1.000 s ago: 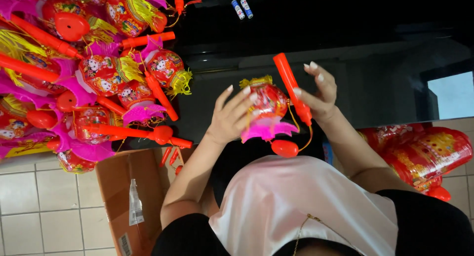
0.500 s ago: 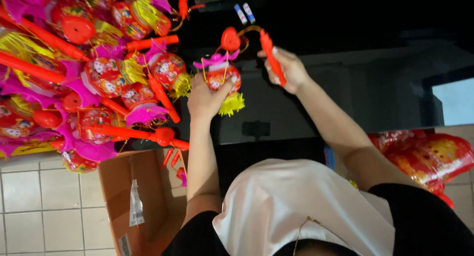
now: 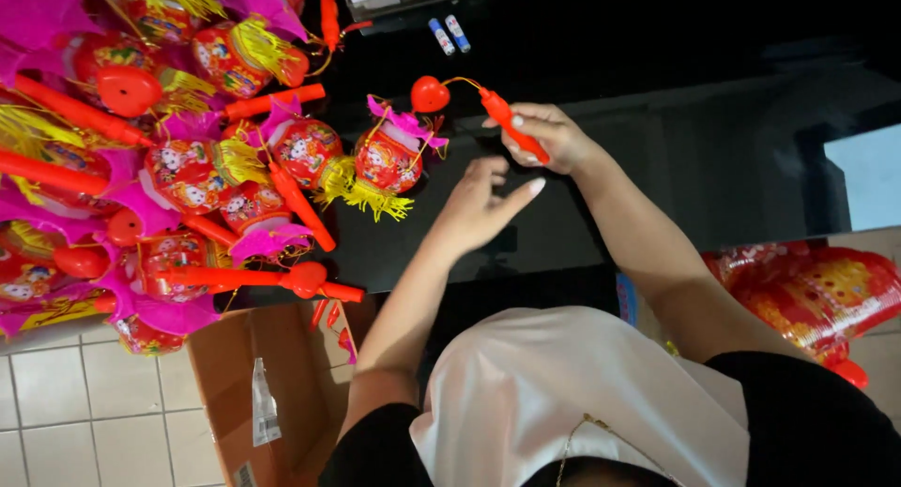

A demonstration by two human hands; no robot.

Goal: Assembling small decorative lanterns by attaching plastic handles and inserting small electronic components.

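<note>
A small red toy lantern (image 3: pixel 389 159) with a pink frill and a yellow tassel lies on the black tabletop (image 3: pixel 657 168), at the edge of a pile of similar lanterns. A cord and a red heart-shaped knob (image 3: pixel 430 94) link it to an orange-red handle stick (image 3: pixel 510 123). My right hand (image 3: pixel 554 138) grips that stick. My left hand (image 3: pixel 474 208) hovers just right of the lantern with spread fingers, holding nothing.
A big pile of red, pink and yellow lanterns with orange sticks (image 3: pixel 160 159) fills the left side. An open cardboard box (image 3: pixel 253 393) stands on the tiled floor below it. A clear bag of lanterns (image 3: pixel 807 290) sits at right. Two small batteries (image 3: pixel 449 35) lie at the far edge.
The lantern travelled left from in front of me to the pile's edge. My left hand let go of it and drew back; my right hand kept the stick.
</note>
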